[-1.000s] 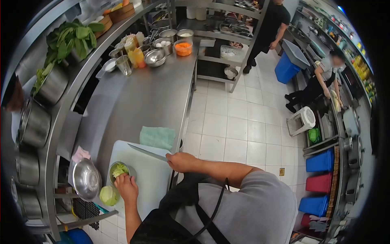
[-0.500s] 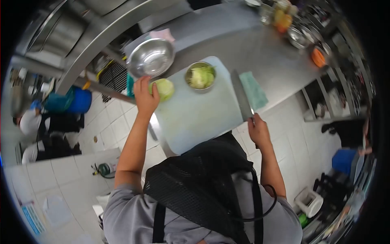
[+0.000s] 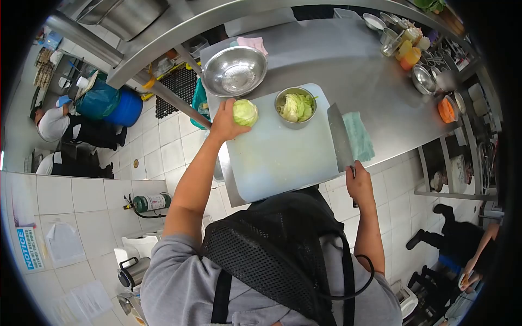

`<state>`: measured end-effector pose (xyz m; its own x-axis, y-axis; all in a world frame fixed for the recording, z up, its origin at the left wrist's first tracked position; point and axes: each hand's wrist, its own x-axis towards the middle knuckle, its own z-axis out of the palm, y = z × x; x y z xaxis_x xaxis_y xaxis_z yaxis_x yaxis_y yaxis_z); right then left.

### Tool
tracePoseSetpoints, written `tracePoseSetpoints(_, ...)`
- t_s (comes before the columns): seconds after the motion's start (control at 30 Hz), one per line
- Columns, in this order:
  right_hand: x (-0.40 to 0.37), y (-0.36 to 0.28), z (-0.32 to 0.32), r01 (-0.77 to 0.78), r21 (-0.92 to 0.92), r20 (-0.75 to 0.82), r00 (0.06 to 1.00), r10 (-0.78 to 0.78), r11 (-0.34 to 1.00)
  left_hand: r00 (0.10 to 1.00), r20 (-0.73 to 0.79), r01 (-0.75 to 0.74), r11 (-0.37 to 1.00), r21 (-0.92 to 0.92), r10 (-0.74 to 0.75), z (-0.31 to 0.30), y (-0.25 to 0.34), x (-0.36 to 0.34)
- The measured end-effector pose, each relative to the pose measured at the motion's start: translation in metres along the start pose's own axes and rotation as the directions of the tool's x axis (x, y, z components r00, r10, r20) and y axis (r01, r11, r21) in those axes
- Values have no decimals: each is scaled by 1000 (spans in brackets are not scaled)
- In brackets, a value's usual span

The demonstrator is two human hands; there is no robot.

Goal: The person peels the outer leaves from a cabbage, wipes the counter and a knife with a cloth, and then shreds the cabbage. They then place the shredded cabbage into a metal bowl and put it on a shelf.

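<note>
My left hand (image 3: 225,123) is curled around the side of a pale green head of lettuce (image 3: 246,113), at the upper left of the white cutting board (image 3: 283,157). In my right hand (image 3: 360,185) is the handle of a large kitchen knife. The knife's broad blade (image 3: 340,142) points away from me along the board's right edge. A small metal bowl (image 3: 296,124) holding cut lettuce pieces (image 3: 297,107) stands at the back of the board. Right of the blade lies a green cloth (image 3: 358,137).
A large steel bowl (image 3: 235,70) stands behind the lettuce, beside a pink cloth (image 3: 253,44). Bottles (image 3: 410,57) and small bowls line the counter's far right. A metal shelf rail (image 3: 190,30) crosses above. Other people (image 3: 54,124) are at the far left and lower right.
My left hand has closed around the lettuce head, which has turned so its rounded side shows more. The knife remains in my right hand beside the board. The camera view has shifted.
</note>
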<state>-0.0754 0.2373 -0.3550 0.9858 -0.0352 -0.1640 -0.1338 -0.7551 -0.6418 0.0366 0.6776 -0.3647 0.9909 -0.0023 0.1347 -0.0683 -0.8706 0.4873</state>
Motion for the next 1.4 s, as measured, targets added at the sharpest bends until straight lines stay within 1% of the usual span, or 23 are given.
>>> tracePoseSetpoints(0.03, 1, 2, 0, -2, 4, -7, 1000, 2, 1000, 1000, -6, -2, 1000, 3, 2, 0, 0, -3)
tracePoseSetpoints(0.1, 0, 6, 4, 17, 16, -36, 999, -17, 1000, 988, 69, 149, 949, -278, -135, 0, 3, -11)
tracePoseSetpoints(0.13, -2, 9, 4, 32, 25, -60, 998, -30, 999, 989, 70, 144, 950, -277, -130, -5, 3, -13)
tracePoseSetpoints(0.2, -4, 11, 6, 27, 35, -79, 997, -24, 999, 849, 528, 354, 772, -528, -28, -20, 1, -19)
tracePoseSetpoints(0.23, -5, 11, 7, 26, 42, -89, 996, -22, 999, 844, 535, 366, 768, -526, -36, -25, 7, -20)
tracePoseSetpoints(0.3, -2, 10, 7, -20, 56, -47, 999, 23, 998, 542, 806, 194, 899, -393, 236, -34, 21, -14)
tracePoseSetpoints(0.33, -2, 10, 6, -64, 69, -15, 998, 65, 996, 482, 831, -3, 949, -314, 276, -38, 34, -14)
tracePoseSetpoints(0.37, -1, 9, 6, -69, 58, 1, 998, 70, 996, 479, 834, 15, 947, -320, 274, -34, 32, -12)
tracePoseSetpoints(0.43, 1, 7, 5, -52, 86, -5, 999, 53, 995, 691, 518, -398, 864, -308, 504, -34, 36, -12)
tracePoseSetpoints(0.47, 2, 7, 6, -48, 95, -14, 999, 50, 994, 811, 434, -214, 889, -405, 393, -40, 35, -20)
tracePoseSetpoints(0.5, 3, 8, 8, -45, 91, -11, 999, 46, 995, 814, 430, -211, 889, -406, 389, -39, 32, -30)
tracePoseSetpoints(0.57, 0, 15, 11, -8, 78, -33, 999, 11, 997, 953, 289, 191, 914, -357, -87, -27, 22, -54)
tracePoseSetpoints(0.6, -7, 12, 10, -11, 74, -31, 999, 13, 997, 973, 233, 86, 937, -338, -6, -18, 8, -74)
tracePoseSetpoints(0.7, -27, 2, 11, -18, 33, -58, 998, 20, 999, 967, 190, -81, 914, -398, 168, -3, 20, -122)
tracePoseSetpoints(0.83, -50, -16, 10, -47, 254, 83, 996, 26, 966, 988, 115, -65, 952, -298, 103, 13, 51, -144)
tracePoseSetpoints(0.9, -55, -32, 10, 35, 307, 199, 975, -100, 951, 982, 95, 185, 944, -273, -165, 23, 69, -148)
tracePoseSetpoints(0.93, -54, -41, 7, -18, 230, 316, 947, -57, 973, 981, 93, 190, 941, -280, -171, 25, 79, -150)
tracePoseSetpoints(1.0, -54, -52, 10, 17, 197, 342, 936, -85, 980, 913, 140, 406, 832, -378, -383, 27, 94, -153)
tracePoseSetpoints(1.03, -54, -58, 11, 51, 172, 368, 923, -112, 984, 913, 141, 407, 828, -385, -383, 29, 91, -154)
tracePoseSetpoints(1.13, -56, -75, 3, 50, 147, 397, 912, -106, 988, 952, 112, 308, 880, -363, -287, 26, 72, -154)
tracePoseSetpoints(1.2, -56, -78, 0, 80, 102, 409, 905, -115, 992, 994, -105, -21, 959, -281, -10, 20, 63, -149)
tracePoseSetpoints(1.3, -52, -79, -3, 138, 67, 406, 901, -153, 988, 987, -94, -153, 954, -256, 133, 10, 66, -135)
tracePoseSetpoints(1.4, -49, -81, -8, 146, 20, 429, 892, -140, 989, 993, 55, -79, 949, -305, 100, 9, 74, -129)
